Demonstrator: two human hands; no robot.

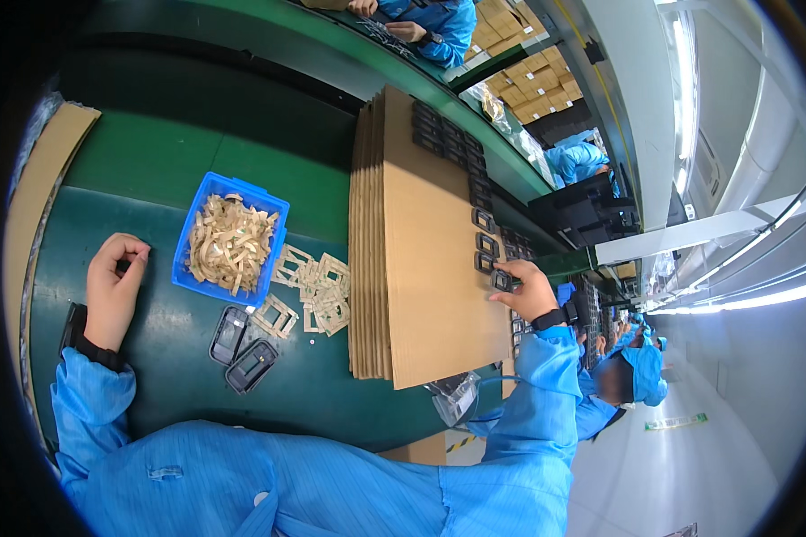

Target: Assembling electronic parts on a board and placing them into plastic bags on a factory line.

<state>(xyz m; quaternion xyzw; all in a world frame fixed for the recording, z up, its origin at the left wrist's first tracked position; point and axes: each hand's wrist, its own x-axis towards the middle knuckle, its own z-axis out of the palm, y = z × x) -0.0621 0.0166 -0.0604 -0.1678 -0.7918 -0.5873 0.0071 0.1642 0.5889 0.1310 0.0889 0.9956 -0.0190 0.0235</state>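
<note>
My right hand [530, 294] pinches a small black rectangular plastic frame [501, 282] at the right edge of the stacked cardboard sheets [430, 295]. Directly beyond it, more black frames [484, 242] lie in a row along that edge. At the left, my left hand [112, 291] hovers over or rests on the green table, thumb and fingers curled together, with nothing visible in them. Nearest to it stands a blue bin [182, 268] full of curled beige strips [230, 246]. Two black plastic housings [252, 365] lie on the table in front of the bin.
Pale cut-out frames [327, 295] are heaped between the bin and the cardboard. More black pieces [448, 139] cover the cardboard's far end. A clear plastic bag [457, 398] hangs near the table's front edge. A co-worker [430, 27] sits across; others line the right side.
</note>
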